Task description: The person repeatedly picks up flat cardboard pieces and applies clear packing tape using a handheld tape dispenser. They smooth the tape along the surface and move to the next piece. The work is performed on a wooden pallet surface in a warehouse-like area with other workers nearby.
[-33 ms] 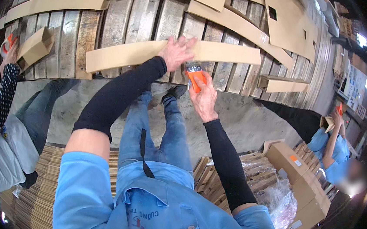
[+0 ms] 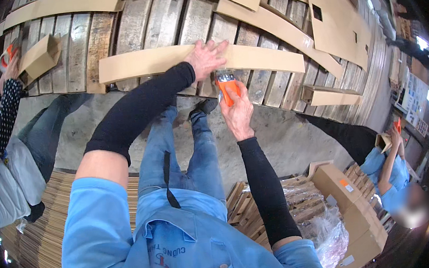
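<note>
A long folded cardboard strip (image 2: 264,59) lies across the wooden slats at the table's near edge. My left hand (image 2: 207,60) rests flat on its middle, fingers spread. Just right of it, my right hand (image 2: 238,114) grips an orange tape dispenser (image 2: 229,92) by its body. The dispenser's metal front end is at the strip's near edge; whether it touches the cardboard I cannot tell.
The slatted table (image 2: 131,24) carries flat cardboard sheets (image 2: 335,31) and a short folded piece (image 2: 334,96). Co-workers hold orange dispensers (image 2: 8,59) left and right. Stacked cardboard (image 2: 75,228) and a large carton (image 2: 339,194) stand behind me.
</note>
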Demonstrator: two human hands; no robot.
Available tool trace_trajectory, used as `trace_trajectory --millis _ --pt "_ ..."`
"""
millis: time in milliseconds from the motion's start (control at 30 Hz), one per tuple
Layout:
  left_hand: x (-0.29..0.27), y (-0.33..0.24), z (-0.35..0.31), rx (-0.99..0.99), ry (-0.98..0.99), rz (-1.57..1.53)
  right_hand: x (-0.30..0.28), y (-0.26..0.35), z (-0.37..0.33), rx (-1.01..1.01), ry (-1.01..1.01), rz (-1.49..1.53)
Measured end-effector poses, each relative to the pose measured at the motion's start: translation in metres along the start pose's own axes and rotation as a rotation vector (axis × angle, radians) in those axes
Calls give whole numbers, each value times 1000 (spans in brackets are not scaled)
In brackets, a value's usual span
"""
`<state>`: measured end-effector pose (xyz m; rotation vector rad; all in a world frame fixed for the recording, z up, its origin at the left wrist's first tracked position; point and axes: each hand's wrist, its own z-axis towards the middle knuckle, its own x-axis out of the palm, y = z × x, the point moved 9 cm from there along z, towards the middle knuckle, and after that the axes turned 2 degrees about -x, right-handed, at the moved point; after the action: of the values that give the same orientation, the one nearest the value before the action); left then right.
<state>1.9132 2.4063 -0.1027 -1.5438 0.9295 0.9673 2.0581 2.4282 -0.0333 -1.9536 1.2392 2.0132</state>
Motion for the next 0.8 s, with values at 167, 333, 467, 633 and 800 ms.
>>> trace_trajectory --millis 167,333,467,633,800 --pt "-2 32 26 6 366 -342 -16 7 12 -33 -75 30" --pt "22 65 8 -120 327 -846 -20 22 33 -86 -90 11" --pt "8 24 -29 -116 23 -80 -21 20 42 -94 -84 -14" --pt "-1 8 -35 -152 -50 -4 -20 19 46 2 33 11" --pt "2 12 -32 -155 -86 -39 -25 12 32 -36 30 27"
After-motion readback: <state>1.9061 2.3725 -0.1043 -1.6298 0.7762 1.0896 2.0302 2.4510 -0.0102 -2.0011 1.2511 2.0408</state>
